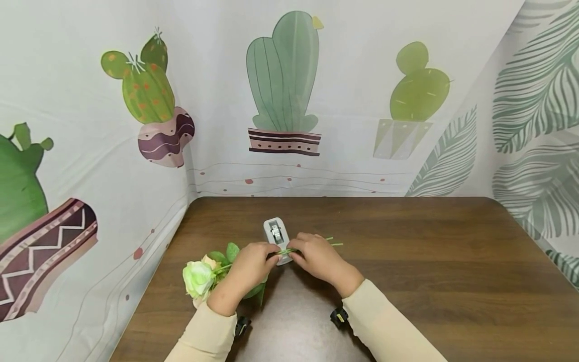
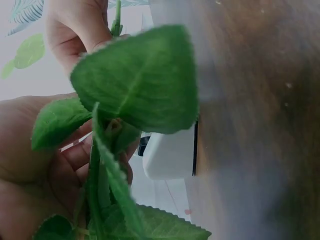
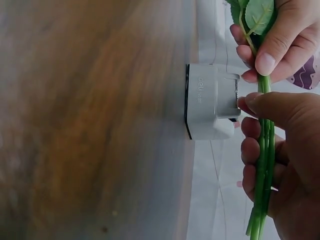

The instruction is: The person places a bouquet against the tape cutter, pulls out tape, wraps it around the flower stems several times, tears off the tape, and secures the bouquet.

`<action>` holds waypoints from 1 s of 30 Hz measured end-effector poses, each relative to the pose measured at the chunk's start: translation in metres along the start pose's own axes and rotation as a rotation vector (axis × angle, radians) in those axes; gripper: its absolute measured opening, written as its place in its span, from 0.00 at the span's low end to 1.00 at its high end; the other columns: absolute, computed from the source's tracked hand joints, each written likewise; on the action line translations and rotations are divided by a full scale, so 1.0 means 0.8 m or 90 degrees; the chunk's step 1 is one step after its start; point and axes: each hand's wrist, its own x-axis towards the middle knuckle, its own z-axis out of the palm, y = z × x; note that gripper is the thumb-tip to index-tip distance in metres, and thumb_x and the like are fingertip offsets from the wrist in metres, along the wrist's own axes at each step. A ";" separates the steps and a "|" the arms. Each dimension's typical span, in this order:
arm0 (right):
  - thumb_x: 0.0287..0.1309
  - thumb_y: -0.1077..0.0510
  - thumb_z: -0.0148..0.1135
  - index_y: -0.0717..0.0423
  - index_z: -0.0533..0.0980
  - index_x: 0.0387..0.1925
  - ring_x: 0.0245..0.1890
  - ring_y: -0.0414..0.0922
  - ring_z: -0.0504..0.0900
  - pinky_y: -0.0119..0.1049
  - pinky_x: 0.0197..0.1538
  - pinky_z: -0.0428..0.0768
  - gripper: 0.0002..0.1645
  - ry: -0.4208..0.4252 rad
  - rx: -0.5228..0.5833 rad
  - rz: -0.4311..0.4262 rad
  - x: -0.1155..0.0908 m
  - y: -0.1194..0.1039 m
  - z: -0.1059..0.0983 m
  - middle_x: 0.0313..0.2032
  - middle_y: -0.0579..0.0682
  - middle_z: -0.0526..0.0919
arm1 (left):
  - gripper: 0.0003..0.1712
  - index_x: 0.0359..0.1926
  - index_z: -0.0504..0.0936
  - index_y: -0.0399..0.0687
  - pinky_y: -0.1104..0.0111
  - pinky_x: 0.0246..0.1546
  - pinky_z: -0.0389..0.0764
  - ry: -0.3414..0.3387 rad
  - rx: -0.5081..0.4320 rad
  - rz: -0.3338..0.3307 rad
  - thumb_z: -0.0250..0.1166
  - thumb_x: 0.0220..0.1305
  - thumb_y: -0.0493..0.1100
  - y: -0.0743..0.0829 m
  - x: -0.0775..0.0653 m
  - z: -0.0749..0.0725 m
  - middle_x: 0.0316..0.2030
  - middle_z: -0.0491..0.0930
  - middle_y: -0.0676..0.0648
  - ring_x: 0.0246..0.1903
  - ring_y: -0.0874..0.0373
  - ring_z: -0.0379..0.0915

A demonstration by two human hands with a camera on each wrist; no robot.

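Note:
A small bunch of artificial roses [image 1: 199, 279], pale green and cream, lies across both hands with its heads to the left. My left hand [image 1: 246, 269] grips the green stems [image 3: 265, 165] just below the leaves [image 2: 140, 80]. Close beside it, my right hand [image 1: 318, 257] holds the same stems, fingers curled around them, and the cut ends stick out to the right. Just beyond the stems stands a white tape dispenser [image 1: 273, 224] on the table. In the right wrist view, the right index fingertip is by the dispenser's front end; whether it touches tape I cannot tell.
The brown wooden table [image 1: 407, 261] reaches back to a hanging cloth [image 1: 353, 100] printed with cacti and leaves. More of that cloth hangs along the left side. A black wrist camera [image 1: 339, 318] is strapped below the right sleeve, another below the left.

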 end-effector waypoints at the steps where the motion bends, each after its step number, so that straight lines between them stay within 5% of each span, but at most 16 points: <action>1: 0.67 0.54 0.65 0.48 0.84 0.44 0.36 0.40 0.81 0.43 0.46 0.79 0.07 0.001 -0.003 0.003 0.000 0.000 0.001 0.36 0.44 0.82 | 0.05 0.40 0.88 0.49 0.58 0.39 0.83 0.003 0.002 0.003 0.69 0.65 0.42 0.000 0.000 0.000 0.38 0.88 0.49 0.37 0.55 0.84; 15: 0.75 0.52 0.52 0.51 0.84 0.44 0.40 0.43 0.79 0.39 0.44 0.70 0.15 -0.028 0.046 0.042 0.001 -0.005 -0.006 0.38 0.45 0.81 | 0.07 0.42 0.89 0.49 0.57 0.41 0.83 0.004 -0.008 -0.011 0.70 0.64 0.43 0.000 0.001 0.001 0.41 0.88 0.48 0.40 0.53 0.85; 30: 0.72 0.52 0.58 0.51 0.84 0.50 0.41 0.41 0.80 0.43 0.51 0.75 0.13 -0.058 0.070 0.048 -0.002 -0.002 -0.010 0.41 0.45 0.82 | 0.06 0.40 0.89 0.50 0.56 0.40 0.83 0.018 0.002 -0.017 0.72 0.62 0.43 0.001 0.001 0.001 0.40 0.89 0.50 0.39 0.53 0.85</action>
